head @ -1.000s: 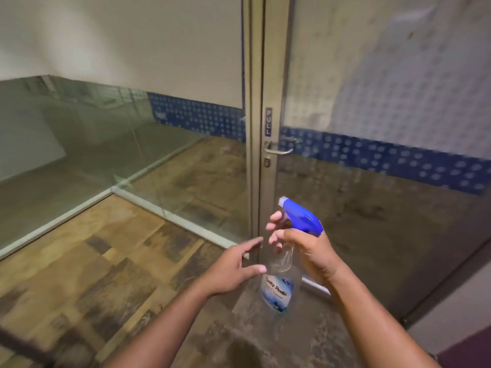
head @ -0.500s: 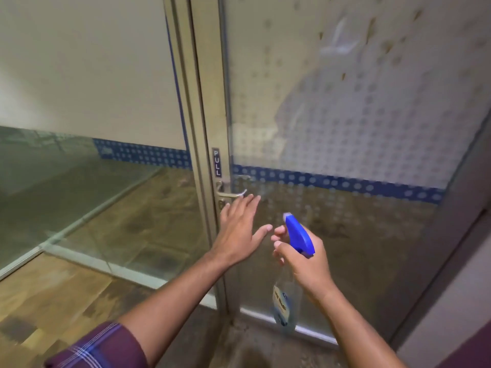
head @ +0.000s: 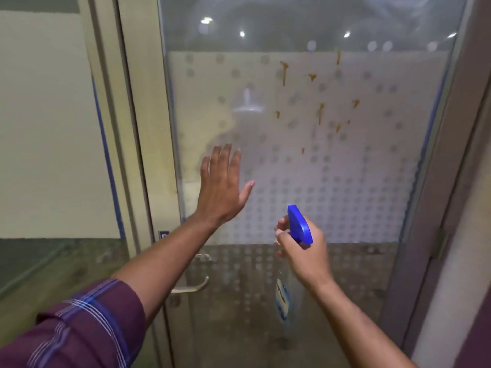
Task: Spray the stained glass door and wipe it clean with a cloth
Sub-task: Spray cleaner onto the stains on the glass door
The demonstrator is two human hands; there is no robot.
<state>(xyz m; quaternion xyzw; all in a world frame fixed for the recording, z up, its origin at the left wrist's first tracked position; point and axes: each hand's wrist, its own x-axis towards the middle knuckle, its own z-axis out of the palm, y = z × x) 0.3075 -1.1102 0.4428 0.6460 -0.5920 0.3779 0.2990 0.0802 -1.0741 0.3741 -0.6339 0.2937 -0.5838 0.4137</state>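
**Bottle up, stains above**

Your spray bottle (head: 288, 282) hangs upright, long axis vertical, its blue nozzle (head: 299, 225) aimed at the glass door (head: 345, 168). It looks light and stiff; hold it at the neck. Your right hand (head: 303, 251) grips it there, fingers on the trigger. Brown stains (head: 320, 112) sit above both hands. Your left hand (head: 221, 187) is spread flat and empty, just left of the bottle.

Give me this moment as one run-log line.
right hand: holds spray bottle | left hand: open, raised before glass door | stains: not wiped | cloth: unseen
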